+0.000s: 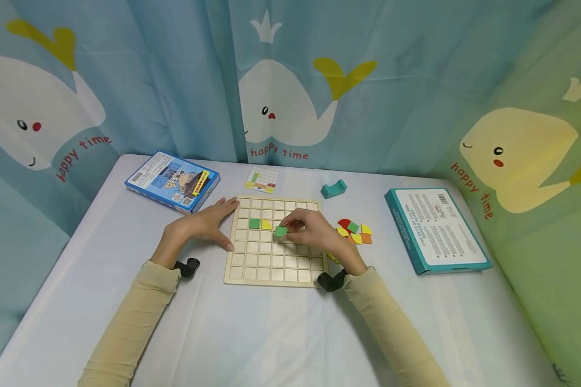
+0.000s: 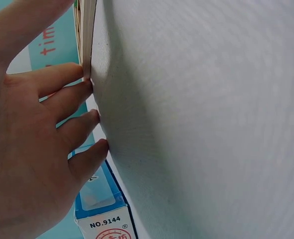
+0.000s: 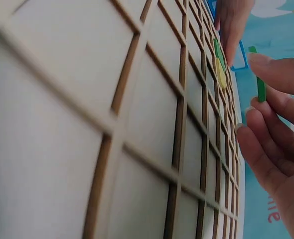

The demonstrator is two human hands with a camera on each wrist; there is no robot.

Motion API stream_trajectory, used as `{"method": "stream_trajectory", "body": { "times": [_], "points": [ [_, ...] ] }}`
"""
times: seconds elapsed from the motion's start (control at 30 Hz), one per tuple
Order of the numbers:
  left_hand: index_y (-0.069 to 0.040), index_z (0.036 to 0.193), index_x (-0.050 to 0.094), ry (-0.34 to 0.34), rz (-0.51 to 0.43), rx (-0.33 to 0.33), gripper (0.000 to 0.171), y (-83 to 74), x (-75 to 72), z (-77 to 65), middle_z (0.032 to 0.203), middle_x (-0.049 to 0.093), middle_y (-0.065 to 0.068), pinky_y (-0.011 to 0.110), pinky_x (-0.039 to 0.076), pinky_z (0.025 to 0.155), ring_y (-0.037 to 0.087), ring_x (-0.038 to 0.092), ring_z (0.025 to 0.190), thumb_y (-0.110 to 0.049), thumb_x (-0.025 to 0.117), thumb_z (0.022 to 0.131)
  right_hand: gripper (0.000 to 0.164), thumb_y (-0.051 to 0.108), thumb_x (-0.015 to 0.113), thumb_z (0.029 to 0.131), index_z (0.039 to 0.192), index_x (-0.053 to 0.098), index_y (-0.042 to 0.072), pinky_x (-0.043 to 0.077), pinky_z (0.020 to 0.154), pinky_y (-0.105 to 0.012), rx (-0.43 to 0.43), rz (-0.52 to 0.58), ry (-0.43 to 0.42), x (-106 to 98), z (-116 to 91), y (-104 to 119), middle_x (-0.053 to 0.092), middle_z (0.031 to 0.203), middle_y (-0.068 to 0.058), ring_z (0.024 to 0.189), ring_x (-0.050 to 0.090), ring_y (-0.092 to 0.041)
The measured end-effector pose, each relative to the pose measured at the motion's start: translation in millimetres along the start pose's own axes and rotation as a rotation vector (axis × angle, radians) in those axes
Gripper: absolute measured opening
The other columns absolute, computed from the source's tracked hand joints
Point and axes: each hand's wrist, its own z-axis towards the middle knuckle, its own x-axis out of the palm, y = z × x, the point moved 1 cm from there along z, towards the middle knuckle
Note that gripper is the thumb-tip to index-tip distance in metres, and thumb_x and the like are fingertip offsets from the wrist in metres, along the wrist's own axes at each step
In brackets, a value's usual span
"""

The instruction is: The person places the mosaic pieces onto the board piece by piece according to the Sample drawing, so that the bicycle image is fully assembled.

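Right hand (image 1: 317,228): thumb and fingertips pinch a small green tile (image 1: 281,231) above a wooden grid board (image 1: 271,284). In the right wrist view the tile is edge-on to the camera and apart from the board. Left hand (image 1: 205,222): grasping nothing, fingers spread, with thumb and forefinger touching the board's left edge.

In the grid, left of the held tile, a flat green square (image 1: 254,223) and a yellow piece (image 1: 266,224) lie side by side in neighbouring cells.

To set the tile well, it should probably be turned level, its sides lined up with the raised strips, then lowered straight and pressed lightly so no corner rides on a strip. The left hand would do best to steady the board without pushing it.

Just beyond the board's right edge lie loose pieces (image 1: 366,238) in red, yellow, orange and green, partly overlapping.

The board is around the middle of a pale, cloth-covered tabletop (image 1: 252,333). A blue box (image 1: 171,183) lies by the far left corner; a small patterned card (image 1: 262,179) and a curved teal block (image 1: 333,188) lie near the far edge; a teal-and-white box (image 1: 440,228) lies towards the right edge. Behind hangs a blue curtain (image 1: 189,80) printed with whales and "happy time".
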Motion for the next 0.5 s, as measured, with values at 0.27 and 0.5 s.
{"method": "stream_trajectory", "body": {
  "times": [0.27,0.5],
  "points": [
    [-0.005,0.165,0.015,-0.001,-0.002,-0.012,0.118,-1.6,0.2,-0.1,0.174,0.003,0.013,0.062,0.01,0.127,0.038,-0.003,0.16,-0.032,0.091,0.079,0.026,0.009,0.082,0.086,0.11,0.075,0.001,0.059,0.083,-0.025,-0.003,0.003,0.033,14.3,14.9,1.9,0.074,0.103,-0.011,0.091,0.07,-0.017],
    [-0.005,0.165,0.015,-0.002,-0.004,-0.009,0.118,-0.2,0.5,0.3,0.174,0.003,0.014,0.062,0.01,0.127,0.038,-0.003,0.16,-0.033,0.09,0.079,0.026,0.01,0.084,0.085,0.109,0.075,0.001,0.058,0.082,-0.022,0.0,-0.028,0.06,24.0,28.4,9.0,0.075,0.105,-0.01,0.092,0.07,-0.016]
  ]
}}
